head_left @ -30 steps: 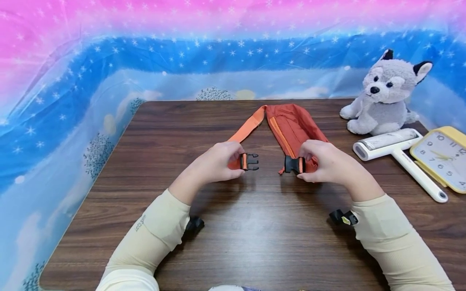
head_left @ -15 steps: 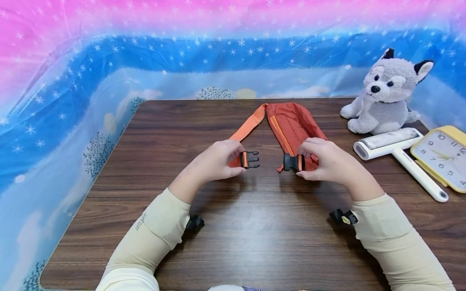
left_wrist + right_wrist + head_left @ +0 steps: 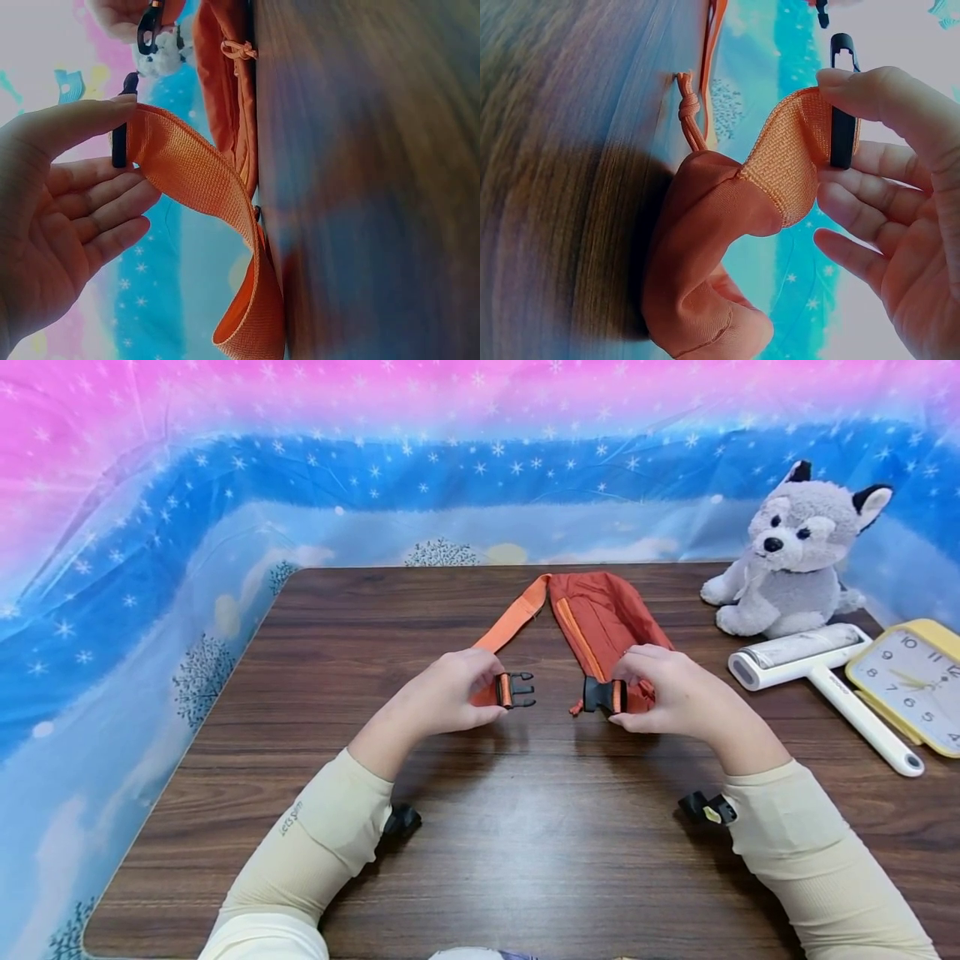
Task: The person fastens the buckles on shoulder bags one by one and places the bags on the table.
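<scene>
L hand is pinching the pronged buckle half btwn thumb & fingers, prongs pointing toward the other hand; in the L wrist view the spare fingers are curving loosely below it. R hand is pinching the socket half likewise, its mouth facing the prongs, w/ a clear gap btwn the two halves. Orange strap is running from the pronged half, twisting, to the far end of the red-orange bag. Bag is lying on the dark wood-grain table, twd the back, its near end by R hand; a short webbing piece is joining it to the socket half, & a knotted cord is sticking out there.

Writing: L sleeve is showing "Let's S…", rest too unclear to read. White lint roller is carrying tiny lettering on its handle, illegible. Yellow clock is showing nos. 4 thru 11, the pic edge cutting the face. Grey-white plush dog is sitting behind the roller. Snowflake-patterned pink/blue cloth is hanging behind the table
</scene>
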`<control>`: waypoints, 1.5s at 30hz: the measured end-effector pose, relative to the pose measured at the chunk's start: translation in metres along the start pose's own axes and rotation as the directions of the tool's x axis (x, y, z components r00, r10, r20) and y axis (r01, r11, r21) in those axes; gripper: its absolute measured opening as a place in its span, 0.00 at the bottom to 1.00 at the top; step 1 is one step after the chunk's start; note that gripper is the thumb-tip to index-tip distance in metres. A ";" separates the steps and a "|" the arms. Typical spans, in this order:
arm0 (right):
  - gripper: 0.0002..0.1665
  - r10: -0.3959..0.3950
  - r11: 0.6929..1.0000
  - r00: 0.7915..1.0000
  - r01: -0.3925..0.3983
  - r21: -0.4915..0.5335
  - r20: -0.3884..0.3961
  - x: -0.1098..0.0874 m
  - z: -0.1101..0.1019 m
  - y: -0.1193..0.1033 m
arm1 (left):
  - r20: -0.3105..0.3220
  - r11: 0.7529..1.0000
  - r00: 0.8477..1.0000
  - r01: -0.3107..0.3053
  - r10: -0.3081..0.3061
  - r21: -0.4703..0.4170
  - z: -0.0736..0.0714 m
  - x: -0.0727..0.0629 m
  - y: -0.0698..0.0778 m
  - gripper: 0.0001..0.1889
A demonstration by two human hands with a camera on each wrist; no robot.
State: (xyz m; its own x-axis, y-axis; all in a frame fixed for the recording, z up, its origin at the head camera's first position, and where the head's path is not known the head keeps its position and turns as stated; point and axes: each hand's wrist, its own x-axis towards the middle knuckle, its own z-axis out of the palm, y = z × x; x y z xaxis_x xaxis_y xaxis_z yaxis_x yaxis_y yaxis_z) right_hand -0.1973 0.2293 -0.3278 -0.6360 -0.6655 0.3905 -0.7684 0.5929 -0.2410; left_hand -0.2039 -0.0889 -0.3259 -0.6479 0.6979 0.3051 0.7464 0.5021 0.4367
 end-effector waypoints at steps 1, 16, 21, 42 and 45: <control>0.21 -0.002 1.000 1.000 0.002 0.001 0.000 0.000 0.000 0.000 | -0.001 1.000 1.000 -0.002 0.002 0.002 0.000 0.000 0.000 0.16; 0.21 -0.017 1.000 1.000 0.017 0.004 -0.002 0.001 0.001 0.000 | -0.009 1.000 1.000 -0.023 0.023 -0.005 0.001 0.000 0.001 0.16; 0.21 -0.010 1.000 1.000 0.010 0.006 0.006 0.001 0.001 -0.001 | -0.002 1.000 1.000 -0.025 0.026 0.016 0.001 0.000 0.002 0.16; 0.22 0.015 1.000 0.999 -0.015 0.006 0.029 0.001 0.000 -0.006 | -0.002 0.997 0.999 -0.051 0.052 0.050 0.001 0.001 0.004 0.16; 0.22 0.008 1.000 1.000 -0.009 0.012 0.024 0.001 0.001 -0.006 | 0.003 0.997 0.999 -0.050 0.050 0.052 0.001 0.001 0.005 0.16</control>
State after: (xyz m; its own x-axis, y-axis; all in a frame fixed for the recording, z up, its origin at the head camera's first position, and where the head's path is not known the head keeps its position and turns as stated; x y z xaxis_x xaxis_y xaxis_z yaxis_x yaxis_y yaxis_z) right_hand -0.1934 0.2247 -0.3266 -0.6440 -0.6713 0.3670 -0.7636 0.5932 -0.2550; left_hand -0.2001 -0.0854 -0.3242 -0.6094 0.7237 0.3238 0.7848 0.4924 0.3764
